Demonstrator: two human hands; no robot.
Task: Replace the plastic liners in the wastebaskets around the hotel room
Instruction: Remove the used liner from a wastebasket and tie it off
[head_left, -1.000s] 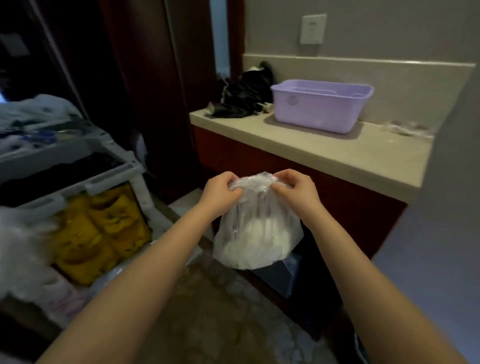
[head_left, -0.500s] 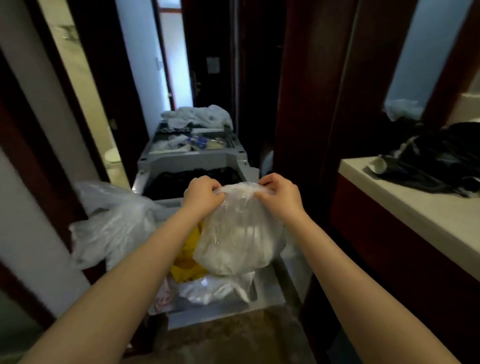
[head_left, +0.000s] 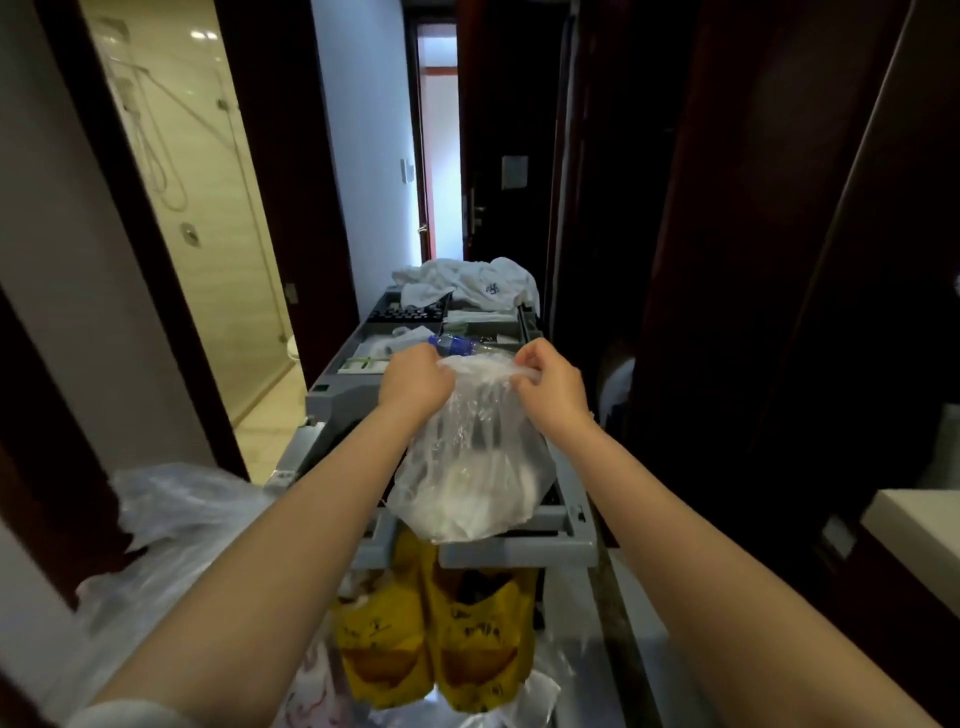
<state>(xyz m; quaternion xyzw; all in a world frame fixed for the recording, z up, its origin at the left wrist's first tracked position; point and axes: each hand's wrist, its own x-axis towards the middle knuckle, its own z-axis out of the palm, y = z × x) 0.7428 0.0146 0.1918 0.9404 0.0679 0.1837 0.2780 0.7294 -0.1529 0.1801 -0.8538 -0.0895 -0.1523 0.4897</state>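
A clear plastic liner (head_left: 470, 478) holding white waste hangs in front of me over the grey housekeeping cart (head_left: 519, 545). My left hand (head_left: 413, 382) pinches the left side of its gathered mouth. My right hand (head_left: 550, 387) grips the right side of the mouth, fingers curled into the plastic. The bag's bottom hangs just above the cart's near rim. No wastebasket shows in the head view.
Yellow bags (head_left: 436, 639) hang below the cart's near end. A large clear bag (head_left: 171, 530) bulges at its left. White linen (head_left: 467, 283) and a bottle (head_left: 452, 344) lie on the cart top. A bathroom doorway (head_left: 197, 208) opens left; a counter corner (head_left: 914, 514) sits right.
My view has swung left from the counter and purple tub to the corridor. Both hands carried the filled liner along and now hold it over the cart.
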